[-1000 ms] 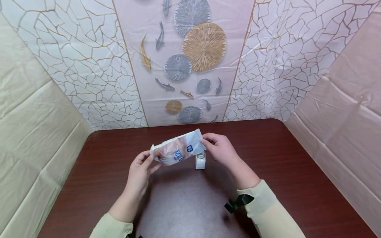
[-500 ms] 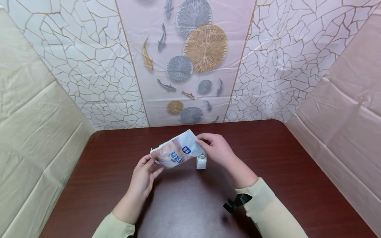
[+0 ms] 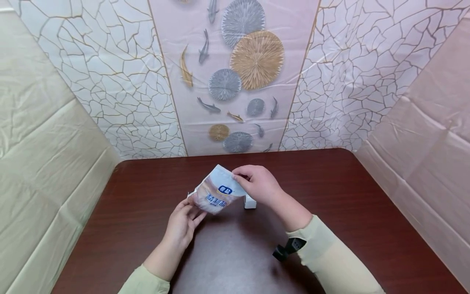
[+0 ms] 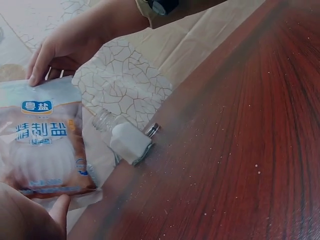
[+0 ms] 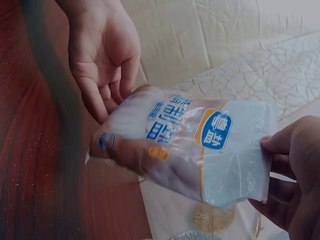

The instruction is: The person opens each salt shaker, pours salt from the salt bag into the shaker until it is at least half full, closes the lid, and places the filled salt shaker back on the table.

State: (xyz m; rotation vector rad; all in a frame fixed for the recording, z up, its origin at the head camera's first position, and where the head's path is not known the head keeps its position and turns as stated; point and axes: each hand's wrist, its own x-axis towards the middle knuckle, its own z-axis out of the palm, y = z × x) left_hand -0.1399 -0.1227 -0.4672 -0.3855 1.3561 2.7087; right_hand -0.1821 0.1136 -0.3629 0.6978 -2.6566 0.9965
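**The salt bag (image 3: pixel 216 192) slants in midair over the table (image 3: pixel 227 261)**

Versus a second ago: you have the bag tipped steeper; back then it's nearer level. Its top end is now further left, and your right hand (image 3: pixel 257 183) goes along with it. Your left hand (image 3: pixel 182 224) sits a touch lower. In the head view the neck of the jar (image 4: pixel 129 142) shows a second ago; now only its lower part does.

Hands: your right one pinches the bag's top edge, your left one grasps the bottom end, thumb on the printed side.

View check: left wrist shows what head doesn't, namely the jar's clear glass, threaded neck, white stuff inside, plus a small shiny metal piece (image 4: pixel 152 130) just beside it and white specks (image 4: pixel 258 172) on the table. Right wrist shows your left palm and fingertips at the bag; the jar's out of that view.
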